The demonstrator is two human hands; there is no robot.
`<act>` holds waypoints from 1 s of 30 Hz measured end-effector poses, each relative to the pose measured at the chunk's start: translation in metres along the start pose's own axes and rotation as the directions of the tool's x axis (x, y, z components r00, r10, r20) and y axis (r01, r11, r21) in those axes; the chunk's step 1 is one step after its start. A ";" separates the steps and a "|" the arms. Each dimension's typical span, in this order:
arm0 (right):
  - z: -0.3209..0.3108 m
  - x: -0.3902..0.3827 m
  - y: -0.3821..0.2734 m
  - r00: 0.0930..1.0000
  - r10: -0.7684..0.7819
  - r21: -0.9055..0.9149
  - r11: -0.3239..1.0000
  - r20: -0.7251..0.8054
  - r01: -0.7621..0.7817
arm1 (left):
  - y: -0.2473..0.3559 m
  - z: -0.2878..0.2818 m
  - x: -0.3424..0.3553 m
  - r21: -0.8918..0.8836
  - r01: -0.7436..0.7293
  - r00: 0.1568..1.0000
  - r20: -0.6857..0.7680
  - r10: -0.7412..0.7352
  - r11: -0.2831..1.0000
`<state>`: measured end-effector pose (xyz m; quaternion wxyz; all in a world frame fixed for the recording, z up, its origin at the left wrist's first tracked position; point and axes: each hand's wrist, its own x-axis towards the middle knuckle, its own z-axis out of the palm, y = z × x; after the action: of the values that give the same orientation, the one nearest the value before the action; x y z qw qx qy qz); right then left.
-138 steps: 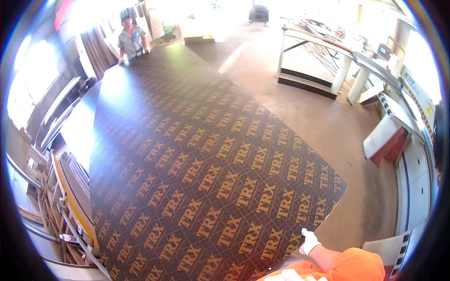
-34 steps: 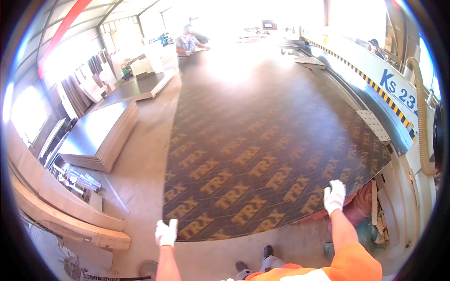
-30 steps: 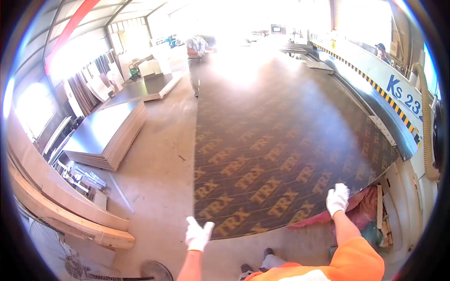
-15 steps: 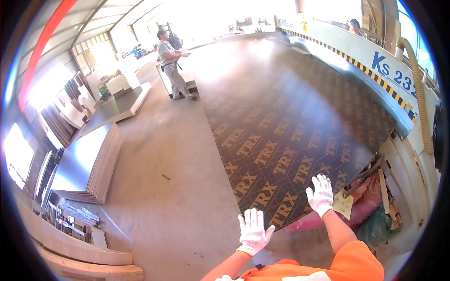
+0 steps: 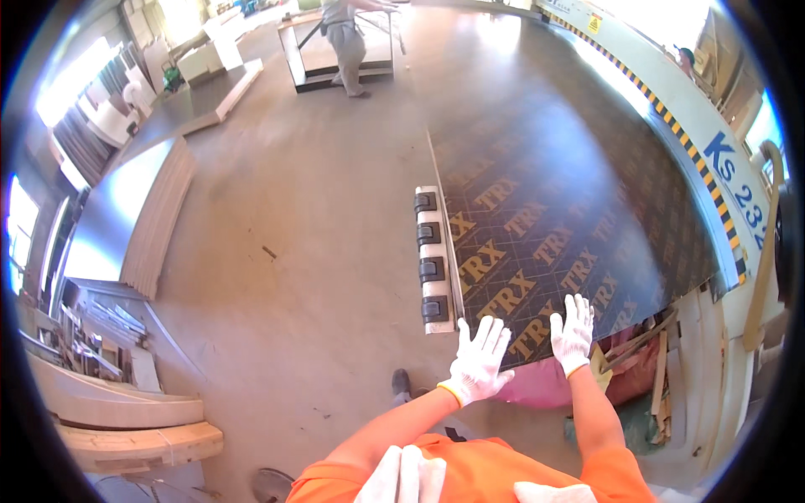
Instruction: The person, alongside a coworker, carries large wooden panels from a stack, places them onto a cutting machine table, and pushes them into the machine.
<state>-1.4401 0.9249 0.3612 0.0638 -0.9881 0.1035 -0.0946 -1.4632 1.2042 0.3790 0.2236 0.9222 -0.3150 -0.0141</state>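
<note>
A large dark brown, film-faced plywood sheet [image 5: 537,226] with a repeated gold print stretches away from me. My left hand [image 5: 480,362], in a white knit glove, has its fingers spread at the sheet's near left corner. The right hand [image 5: 573,337], gloved alike, lies open with fingers up over the near edge, farther right. Neither grips anything; whether the palms press on the sheet I cannot tell. Along the sheet's left edge stands a pale rail [image 5: 433,277] with several black roller-like blocks.
A long white machine [image 5: 696,126] with a black-and-yellow striped edge borders the sheet's right side. Pink bagged material [image 5: 532,384] sits beneath the near edge. Stacked panels [image 5: 126,210] and curved wooden pieces [image 5: 134,444] are at left. A co-worker [image 5: 345,42] stands far off beside a frame.
The view has tilted downward. My left hand has come closer to the right hand, onto the sheet's near corner. The rail with black blocks now shows at the sheet's left edge.
</note>
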 end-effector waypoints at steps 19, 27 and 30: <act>0.011 0.116 0.055 0.996 0.078 -0.046 0.996 0.033 -0.077 | -0.027 0.004 0.116 0.011 0.225 0.974 0.029 -0.225 0.974; 0.009 0.157 0.090 0.996 0.082 -0.051 0.996 0.047 -0.079 | -0.011 0.027 0.167 0.032 0.237 0.971 -0.053 -0.235 0.971; 0.013 0.165 0.108 0.996 0.079 -0.045 0.996 0.042 -0.077 | 0.001 0.029 0.181 0.081 0.237 0.971 -0.013 -0.237 0.968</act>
<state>-1.2995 0.7852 0.3619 0.0483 -0.9862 0.1426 -0.0681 -1.3234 1.0852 0.3746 0.1827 0.9618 -0.2024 -0.0263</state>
